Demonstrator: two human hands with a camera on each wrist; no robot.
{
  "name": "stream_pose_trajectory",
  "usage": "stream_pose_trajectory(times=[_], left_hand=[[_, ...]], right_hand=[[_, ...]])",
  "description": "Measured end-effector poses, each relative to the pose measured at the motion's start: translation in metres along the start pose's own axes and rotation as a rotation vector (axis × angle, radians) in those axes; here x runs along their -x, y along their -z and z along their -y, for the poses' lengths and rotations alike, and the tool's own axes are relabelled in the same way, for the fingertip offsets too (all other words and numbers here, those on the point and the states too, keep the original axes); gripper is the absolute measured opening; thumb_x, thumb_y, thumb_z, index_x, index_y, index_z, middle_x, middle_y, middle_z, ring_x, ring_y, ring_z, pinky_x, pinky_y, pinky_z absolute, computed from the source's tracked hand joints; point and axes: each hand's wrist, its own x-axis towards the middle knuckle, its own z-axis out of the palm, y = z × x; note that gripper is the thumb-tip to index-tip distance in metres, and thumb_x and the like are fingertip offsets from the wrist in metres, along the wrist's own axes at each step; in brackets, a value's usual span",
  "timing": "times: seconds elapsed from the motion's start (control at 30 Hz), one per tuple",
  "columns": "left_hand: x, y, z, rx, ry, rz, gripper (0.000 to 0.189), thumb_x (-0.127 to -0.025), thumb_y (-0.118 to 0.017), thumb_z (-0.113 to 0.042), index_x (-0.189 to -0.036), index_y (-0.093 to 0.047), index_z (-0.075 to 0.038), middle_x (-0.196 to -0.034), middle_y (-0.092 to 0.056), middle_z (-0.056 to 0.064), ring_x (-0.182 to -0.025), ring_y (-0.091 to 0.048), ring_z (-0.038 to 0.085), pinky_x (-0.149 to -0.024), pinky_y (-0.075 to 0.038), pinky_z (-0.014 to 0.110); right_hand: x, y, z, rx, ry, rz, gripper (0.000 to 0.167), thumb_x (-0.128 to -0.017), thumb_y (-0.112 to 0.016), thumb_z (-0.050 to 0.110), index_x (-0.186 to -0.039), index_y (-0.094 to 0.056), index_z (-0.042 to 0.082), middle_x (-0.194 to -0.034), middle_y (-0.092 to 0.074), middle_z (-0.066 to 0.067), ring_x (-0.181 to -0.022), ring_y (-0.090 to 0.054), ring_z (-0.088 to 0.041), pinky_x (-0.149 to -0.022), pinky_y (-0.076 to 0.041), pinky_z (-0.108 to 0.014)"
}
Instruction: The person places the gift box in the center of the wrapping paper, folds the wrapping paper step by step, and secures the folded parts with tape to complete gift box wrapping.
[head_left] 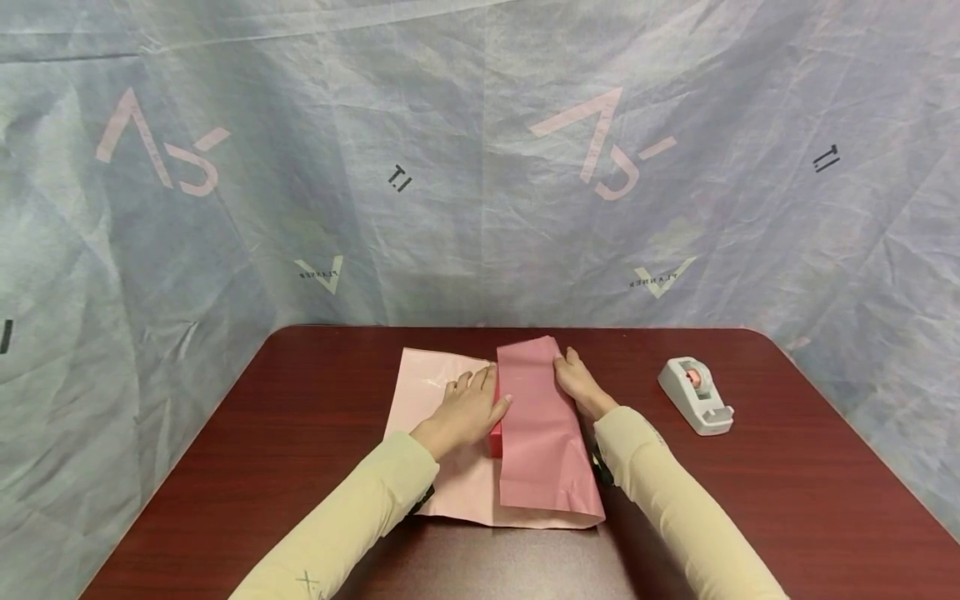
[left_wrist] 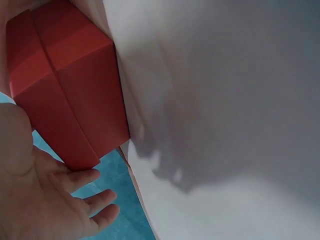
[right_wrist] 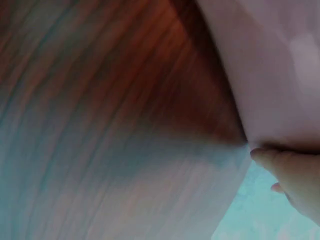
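Observation:
A red box (left_wrist: 75, 85) with a lid stands on pale pink wrapping paper (head_left: 420, 392). The paper's right part is folded over it as a darker pink flap (head_left: 540, 425), so from the head view only a narrow red strip shows. Against the box's left side lies my left hand (head_left: 465, 410), fingers extended, its thumb reaching to the flap's edge. In the left wrist view its fingers are spread beside the box. My right hand (head_left: 581, 385) touches the folded paper's far right edge with its fingers fairly straight. The right wrist view shows fingertips (right_wrist: 262, 155) right at the paper's edge.
A white tape dispenser (head_left: 697, 396) with a roll of tape stands on the dark red wooden table (head_left: 300, 433), right of the right hand. Behind the table's far edge hangs a grey printed sheet (head_left: 480, 208), which also flanks both sides.

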Motion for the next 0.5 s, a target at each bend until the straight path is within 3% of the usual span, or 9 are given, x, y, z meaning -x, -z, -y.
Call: stream_pose_trajectory(times=[0.2,0.5], left_hand=[[0.001,-0.001,-0.001,-0.016,0.001,0.001,0.068,-0.096,-0.025,-0.049,-0.145,-0.017,-0.003,-0.149,-0.027,0.011,-0.134,-0.024,0.039,-0.104,-0.023,0.052],[0.002,0.000,-0.001,-0.039,-0.001,-0.013,0.067,-0.097,-0.025,-0.048,-0.145,-0.018,-0.001,-0.148,-0.028,0.012,-0.133,-0.026,0.039,-0.103,-0.024,0.052]], right_hand=[[0.009,0.003,0.000,0.022,-0.015,0.023,0.058,-0.100,-0.020,0.026,-0.144,0.000,-0.006,-0.150,-0.004,-0.026,-0.140,-0.002,-0.035,-0.113,-0.007,-0.046],[0.055,0.003,-0.011,-0.046,0.045,0.140,0.057,-0.101,-0.024,0.028,-0.143,-0.009,-0.008,-0.148,-0.011,-0.028,-0.138,-0.009,-0.038,-0.111,-0.012,-0.051]])
